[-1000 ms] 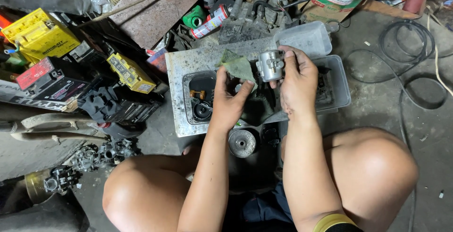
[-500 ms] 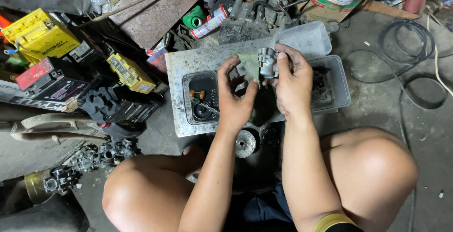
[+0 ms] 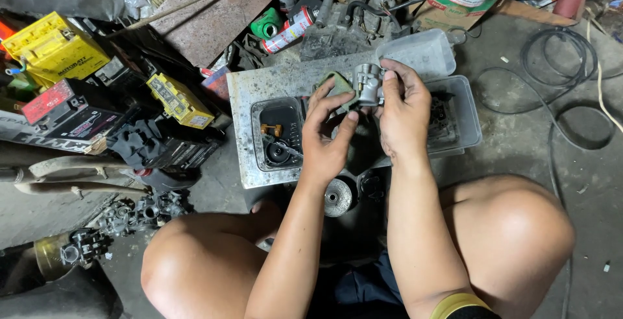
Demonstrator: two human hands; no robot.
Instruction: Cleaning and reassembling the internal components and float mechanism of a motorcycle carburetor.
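While I log this view near to far: round metal disc (image 3: 338, 197) on the floor between the knees. Left hand (image 3: 326, 138), grip closed on a green pad (image 3: 339, 84). Right hand (image 3: 403, 112), grip pinching a small metal carburetor part (image 3: 368, 84) above the grey tray (image 3: 259, 88). Risk: that thin pinch could slip, dropping the part among the loose pieces.

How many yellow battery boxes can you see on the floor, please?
2: a large yellow battery at the far left edge, and a smaller yellow battery lying tilted beside the metal tray. Others may be buried in the clutter.
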